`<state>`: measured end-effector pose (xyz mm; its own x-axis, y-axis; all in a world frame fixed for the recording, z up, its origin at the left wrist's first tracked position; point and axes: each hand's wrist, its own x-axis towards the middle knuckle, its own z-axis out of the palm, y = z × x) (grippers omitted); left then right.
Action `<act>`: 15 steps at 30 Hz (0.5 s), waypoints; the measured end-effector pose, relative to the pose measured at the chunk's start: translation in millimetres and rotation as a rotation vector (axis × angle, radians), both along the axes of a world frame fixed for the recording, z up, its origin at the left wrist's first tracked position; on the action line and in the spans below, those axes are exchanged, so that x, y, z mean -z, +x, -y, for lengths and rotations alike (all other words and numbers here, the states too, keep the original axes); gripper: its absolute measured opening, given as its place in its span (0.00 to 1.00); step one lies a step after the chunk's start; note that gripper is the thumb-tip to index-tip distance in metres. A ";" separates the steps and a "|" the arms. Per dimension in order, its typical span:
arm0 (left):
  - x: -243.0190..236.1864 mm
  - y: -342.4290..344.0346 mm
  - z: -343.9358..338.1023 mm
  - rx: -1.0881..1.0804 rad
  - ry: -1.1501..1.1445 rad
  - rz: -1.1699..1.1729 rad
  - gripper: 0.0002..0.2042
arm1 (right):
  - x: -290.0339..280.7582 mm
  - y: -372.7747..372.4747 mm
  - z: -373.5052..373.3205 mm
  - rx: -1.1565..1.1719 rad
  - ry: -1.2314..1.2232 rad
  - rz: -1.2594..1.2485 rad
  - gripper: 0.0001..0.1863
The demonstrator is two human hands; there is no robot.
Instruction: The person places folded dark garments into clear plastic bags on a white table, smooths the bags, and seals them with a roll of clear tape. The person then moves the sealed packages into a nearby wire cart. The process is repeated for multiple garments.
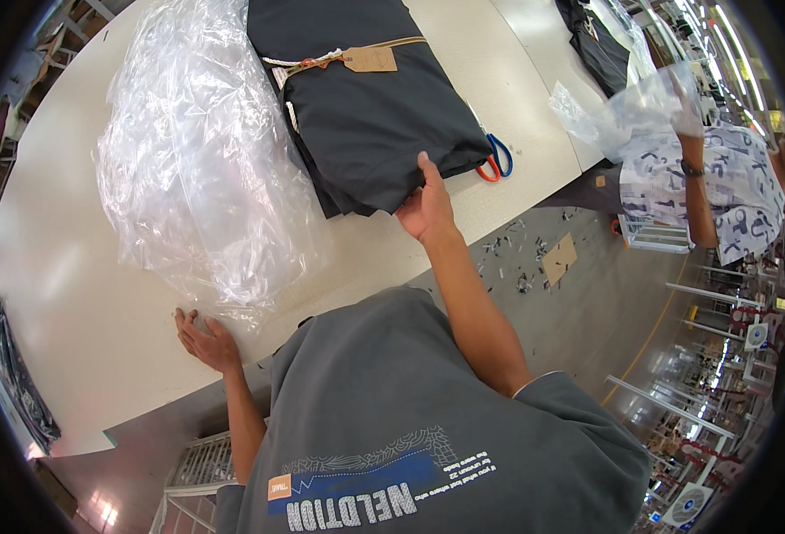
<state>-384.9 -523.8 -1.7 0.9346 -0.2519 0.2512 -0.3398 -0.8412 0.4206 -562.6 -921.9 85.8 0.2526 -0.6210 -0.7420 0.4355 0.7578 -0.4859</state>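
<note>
A folded black garment (357,116) with a tan tag (370,59) and cord lies on the pale table (45,231). My right hand (423,200) grips its near corner, thumb on top and fingers underneath. To its left is a rumpled pile of clear plastic bags (201,151). My left hand (205,338) rests at the table's near edge, just below the plastic, fingers apart. Scissors with red and blue handles (499,156) lie partly under the garment's right corner.
At right, a co-worker (712,196) in a patterned shirt holds a clear bag (615,111) beside another dark garment (597,49). Dark bagged items (19,374) lie at the table's left edge. Beyond the near edge are a white rack (197,463) and scrap-strewn floor (526,267).
</note>
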 end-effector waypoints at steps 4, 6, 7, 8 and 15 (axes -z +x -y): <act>4.6 -0.9 -2.1 0.010 0.008 0.021 0.16 | 20.8 5.3 28.8 0.006 -0.030 0.083 0.31; 5.3 1.0 -2.0 0.019 0.000 0.016 0.16 | 25.8 6.9 44.6 0.019 -0.045 0.039 0.30; 5.5 1.4 -6.3 0.018 -0.016 0.010 0.16 | 10.2 13.2 49.6 0.032 -0.069 0.032 0.26; 5.8 3.5 -6.5 0.023 -0.039 0.005 0.16 | -3.7 18.0 56.6 0.040 -0.097 0.067 0.25; -75.2 -23.8 81.2 0.219 -0.786 -0.154 0.15 | -109.3 32.9 58.6 0.069 -0.280 0.181 0.16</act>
<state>-408.8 -605.0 73.5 0.9233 -0.2365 0.3027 -0.3519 -0.2046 0.9134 -529.6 -980.5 195.1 0.3152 -0.8145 -0.4871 0.5795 0.5717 -0.5808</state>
